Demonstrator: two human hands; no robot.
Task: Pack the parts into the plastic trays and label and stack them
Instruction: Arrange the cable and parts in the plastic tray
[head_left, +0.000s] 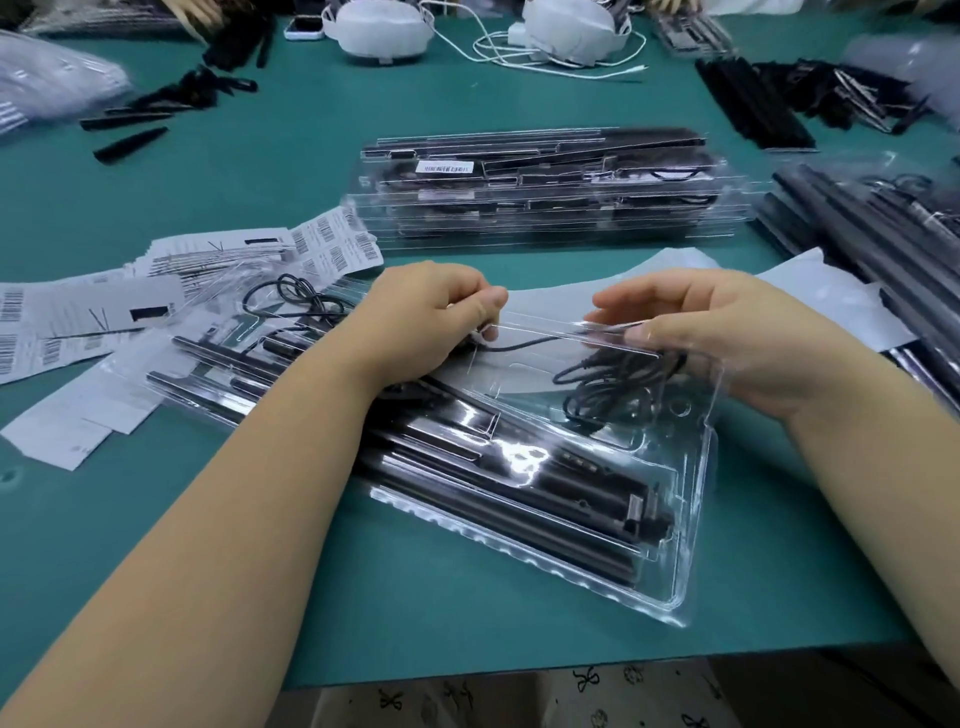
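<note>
Both hands are working over a glossy clear plastic tray (691, 571) on the green worktop (260, 171): left hand (421, 322) pinching a thin black cable (613, 379), right hand (727, 332) gripping the tray's rim; barcode labels (332, 244) are lying nearby, print unreadable.

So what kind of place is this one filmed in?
Most likely a packing bench in a small factory or assembly workshop: a stack of filled clear trays, loose barcode labels and heaps of black parts lie on a shared green table.
</note>
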